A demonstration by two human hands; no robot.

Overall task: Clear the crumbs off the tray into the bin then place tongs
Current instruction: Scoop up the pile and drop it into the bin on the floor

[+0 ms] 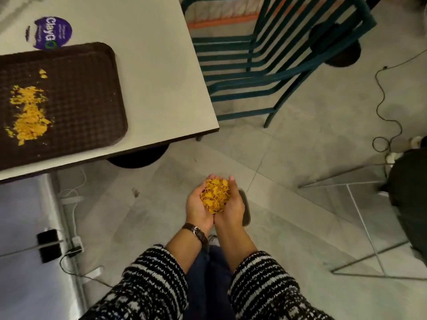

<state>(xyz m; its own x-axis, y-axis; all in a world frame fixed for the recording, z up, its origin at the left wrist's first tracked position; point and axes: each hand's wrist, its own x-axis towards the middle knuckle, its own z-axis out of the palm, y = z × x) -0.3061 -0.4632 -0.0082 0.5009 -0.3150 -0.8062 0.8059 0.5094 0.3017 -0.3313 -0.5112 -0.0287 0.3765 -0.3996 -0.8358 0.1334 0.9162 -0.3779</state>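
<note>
My left hand (pixel 196 205) and my right hand (pixel 234 205) are cupped together, palms up, over the floor in front of me. They hold a heap of yellow crumbs (pixel 215 196) between them. A dark brown tray (pixel 87 93) lies on the white table (pixel 157 72) at the upper left. A patch of yellow crumbs (pixel 28 114) still lies on the tray's left part, with a few loose bits above it. No tongs are in view. A dark rounded shape (pixel 407 204) at the right edge may be the bin, but I cannot tell.
A teal metal chair (pixel 261 65) stands beyond the table's right edge. A purple round sticker (pixel 52 32) sits on the table behind the tray. Cables (pixel 383 107) run over the tiled floor at the right and lower left. A thin metal frame (pixel 360 218) stands at the right.
</note>
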